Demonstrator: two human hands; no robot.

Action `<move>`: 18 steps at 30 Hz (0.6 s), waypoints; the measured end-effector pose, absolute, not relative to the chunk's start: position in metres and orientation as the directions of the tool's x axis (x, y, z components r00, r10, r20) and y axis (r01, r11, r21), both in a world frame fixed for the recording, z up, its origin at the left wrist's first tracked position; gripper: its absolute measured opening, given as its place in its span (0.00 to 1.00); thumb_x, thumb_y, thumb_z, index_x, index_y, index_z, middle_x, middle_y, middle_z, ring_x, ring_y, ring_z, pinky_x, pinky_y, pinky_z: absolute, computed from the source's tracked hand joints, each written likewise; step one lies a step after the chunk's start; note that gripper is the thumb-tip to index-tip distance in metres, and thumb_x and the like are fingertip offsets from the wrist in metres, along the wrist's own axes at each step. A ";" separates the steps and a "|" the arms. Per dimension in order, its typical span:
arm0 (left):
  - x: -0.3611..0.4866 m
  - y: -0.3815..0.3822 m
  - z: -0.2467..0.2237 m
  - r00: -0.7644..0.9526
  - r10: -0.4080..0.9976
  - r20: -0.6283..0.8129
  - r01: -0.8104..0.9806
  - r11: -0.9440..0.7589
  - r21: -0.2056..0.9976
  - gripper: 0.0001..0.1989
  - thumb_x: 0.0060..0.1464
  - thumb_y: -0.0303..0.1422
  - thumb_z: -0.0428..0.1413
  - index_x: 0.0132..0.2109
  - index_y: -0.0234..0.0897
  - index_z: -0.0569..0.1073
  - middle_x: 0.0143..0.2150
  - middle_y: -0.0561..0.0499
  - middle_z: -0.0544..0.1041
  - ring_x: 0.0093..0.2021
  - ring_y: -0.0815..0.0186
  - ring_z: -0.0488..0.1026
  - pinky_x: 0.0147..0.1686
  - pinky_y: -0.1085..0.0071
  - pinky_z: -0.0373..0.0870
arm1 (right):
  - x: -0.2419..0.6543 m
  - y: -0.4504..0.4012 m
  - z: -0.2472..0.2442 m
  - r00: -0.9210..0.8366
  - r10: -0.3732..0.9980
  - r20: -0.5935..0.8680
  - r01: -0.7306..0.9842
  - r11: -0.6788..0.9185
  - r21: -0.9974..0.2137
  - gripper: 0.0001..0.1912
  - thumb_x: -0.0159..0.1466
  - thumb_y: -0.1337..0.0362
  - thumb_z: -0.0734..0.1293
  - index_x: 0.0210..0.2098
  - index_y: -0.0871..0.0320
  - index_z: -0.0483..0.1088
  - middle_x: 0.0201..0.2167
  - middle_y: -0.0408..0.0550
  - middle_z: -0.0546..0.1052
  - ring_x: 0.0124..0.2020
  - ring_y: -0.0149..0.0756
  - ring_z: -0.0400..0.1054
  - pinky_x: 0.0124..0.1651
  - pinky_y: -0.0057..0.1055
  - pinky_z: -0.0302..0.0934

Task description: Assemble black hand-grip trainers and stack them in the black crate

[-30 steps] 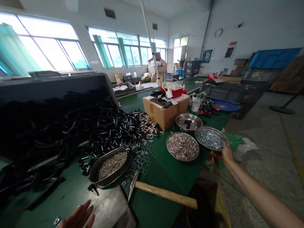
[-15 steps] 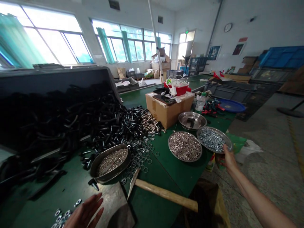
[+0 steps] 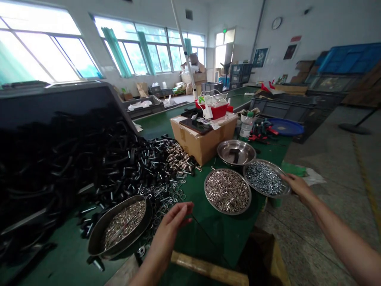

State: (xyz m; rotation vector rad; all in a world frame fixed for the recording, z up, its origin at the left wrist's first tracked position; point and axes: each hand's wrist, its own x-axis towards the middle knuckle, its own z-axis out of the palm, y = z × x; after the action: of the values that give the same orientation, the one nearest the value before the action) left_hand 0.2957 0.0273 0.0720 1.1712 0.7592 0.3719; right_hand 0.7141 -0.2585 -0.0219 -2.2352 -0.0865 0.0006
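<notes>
My right hand (image 3: 297, 187) grips the right rim of a round metal plate (image 3: 288, 190) heaped with small nuts (image 3: 264, 178). Over the green table, my left hand (image 3: 175, 218) hangs with fingers apart and nothing in it, above the wooden handle of a hammer (image 3: 208, 268). Left of that plate lies another, filled with small metal pins (image 3: 228, 190). A metal bowl (image 3: 236, 152) behind them holds a black piece. An oval metal tin (image 3: 119, 227) of small parts stands left of my left hand, beside scattered rings (image 3: 175, 194).
Black parts with bolts (image 3: 119, 167) pile out of a large grey bin (image 3: 59, 103) at the left. A cardboard box (image 3: 202, 139) carries a red basket (image 3: 218, 111). Behind the plates are a bottle (image 3: 246, 126), red-handled tools (image 3: 263, 131) and a blue tray (image 3: 284, 126).
My left hand has moved right and up from the metal block to above the hammer. My right hand remains at the nut plate's rim. The whole view has shifted slightly.
</notes>
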 end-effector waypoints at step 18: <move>0.384 -0.005 0.002 0.753 0.464 -0.467 0.169 0.549 0.819 0.12 0.48 0.28 0.57 0.32 0.38 0.58 0.24 0.56 0.70 0.21 0.73 0.71 0.26 0.75 0.71 | 0.676 -0.255 -0.015 0.973 0.171 -0.154 -0.014 -0.626 -0.779 0.12 0.57 0.64 0.63 0.41 0.61 0.67 0.22 0.45 0.72 0.19 0.34 0.65 0.18 0.26 0.56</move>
State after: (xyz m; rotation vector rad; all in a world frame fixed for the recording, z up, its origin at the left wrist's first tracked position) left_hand 0.3841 -0.0052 0.0016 0.9957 0.7256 0.1938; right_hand 0.6760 -0.2547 -0.0150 -2.2339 -0.1093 0.2676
